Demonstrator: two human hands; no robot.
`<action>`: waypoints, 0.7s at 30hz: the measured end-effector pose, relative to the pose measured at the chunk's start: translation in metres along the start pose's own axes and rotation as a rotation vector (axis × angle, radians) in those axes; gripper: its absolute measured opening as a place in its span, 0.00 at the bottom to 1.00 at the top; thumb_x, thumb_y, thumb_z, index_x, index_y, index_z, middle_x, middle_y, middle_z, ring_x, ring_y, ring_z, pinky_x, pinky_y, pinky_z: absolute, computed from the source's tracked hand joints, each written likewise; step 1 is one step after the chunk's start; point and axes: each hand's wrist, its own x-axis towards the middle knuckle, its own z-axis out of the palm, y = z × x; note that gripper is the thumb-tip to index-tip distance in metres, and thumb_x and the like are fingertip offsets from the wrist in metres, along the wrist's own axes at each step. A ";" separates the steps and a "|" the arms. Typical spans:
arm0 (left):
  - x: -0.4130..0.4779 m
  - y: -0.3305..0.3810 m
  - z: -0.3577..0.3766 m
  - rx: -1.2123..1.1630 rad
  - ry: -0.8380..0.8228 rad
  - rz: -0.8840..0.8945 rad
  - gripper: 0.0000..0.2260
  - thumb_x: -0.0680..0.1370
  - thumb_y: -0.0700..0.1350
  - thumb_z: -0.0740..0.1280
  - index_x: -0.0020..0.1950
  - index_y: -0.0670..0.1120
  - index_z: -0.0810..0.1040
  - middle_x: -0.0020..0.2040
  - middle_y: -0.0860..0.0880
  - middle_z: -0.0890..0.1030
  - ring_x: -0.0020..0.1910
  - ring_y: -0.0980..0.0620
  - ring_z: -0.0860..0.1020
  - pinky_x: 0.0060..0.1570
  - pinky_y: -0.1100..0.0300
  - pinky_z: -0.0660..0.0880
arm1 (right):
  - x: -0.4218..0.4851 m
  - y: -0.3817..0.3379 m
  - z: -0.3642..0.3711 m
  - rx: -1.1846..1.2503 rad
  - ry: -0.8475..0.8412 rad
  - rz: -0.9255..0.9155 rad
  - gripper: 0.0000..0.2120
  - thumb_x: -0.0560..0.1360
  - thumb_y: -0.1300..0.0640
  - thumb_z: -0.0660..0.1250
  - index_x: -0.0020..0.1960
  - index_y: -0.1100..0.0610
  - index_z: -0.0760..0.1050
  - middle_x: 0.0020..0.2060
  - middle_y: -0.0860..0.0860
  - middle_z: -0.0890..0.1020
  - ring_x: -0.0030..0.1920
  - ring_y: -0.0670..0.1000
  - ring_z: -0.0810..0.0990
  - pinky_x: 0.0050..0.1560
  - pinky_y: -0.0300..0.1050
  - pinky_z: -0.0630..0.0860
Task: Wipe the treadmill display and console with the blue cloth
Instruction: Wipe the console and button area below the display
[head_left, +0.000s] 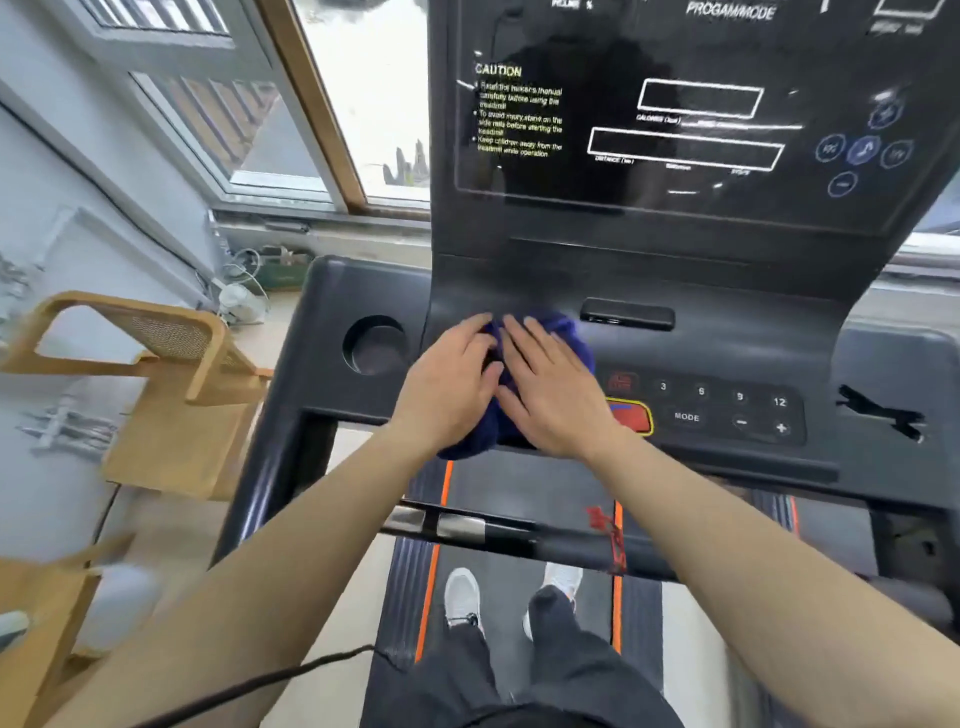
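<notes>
The blue cloth (563, 338) lies bunched on the dark treadmill console (727, 353), left of the button panel. My left hand (449, 382) and my right hand (553, 389) both rest flat on top of it, fingers spread, side by side and touching. Part of the cloth hangs over the console's front edge below my left wrist. The black glossy display (675, 119) rises behind, with white CAUTION text and empty readout boxes.
A round cup holder (374, 345) sits left of my hands. A red and yellow stop button (636, 418) and keys marked 3, 6, 9, 12, MODE lie right. A handlebar (467, 527) crosses below. Wooden chairs (156, 374) stand at left under the window.
</notes>
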 end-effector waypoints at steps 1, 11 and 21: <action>-0.001 -0.003 0.008 -0.001 -0.045 0.019 0.16 0.82 0.46 0.62 0.67 0.41 0.76 0.75 0.45 0.70 0.73 0.48 0.69 0.68 0.57 0.66 | 0.003 -0.004 0.009 -0.031 -0.057 -0.019 0.32 0.82 0.45 0.50 0.81 0.61 0.54 0.80 0.59 0.57 0.80 0.57 0.55 0.79 0.55 0.55; 0.002 -0.044 0.019 0.273 -0.161 0.201 0.29 0.84 0.54 0.46 0.81 0.39 0.53 0.82 0.41 0.51 0.81 0.45 0.52 0.78 0.49 0.53 | 0.017 -0.022 0.012 -0.072 -0.106 0.132 0.34 0.81 0.44 0.44 0.81 0.60 0.41 0.81 0.56 0.43 0.81 0.54 0.41 0.80 0.52 0.42; 0.023 -0.030 0.025 0.304 -0.226 0.185 0.30 0.83 0.56 0.40 0.82 0.42 0.44 0.82 0.43 0.43 0.81 0.48 0.44 0.79 0.50 0.46 | 0.015 -0.006 0.008 -0.069 -0.096 0.211 0.33 0.81 0.47 0.43 0.81 0.60 0.41 0.82 0.56 0.43 0.81 0.53 0.41 0.80 0.51 0.43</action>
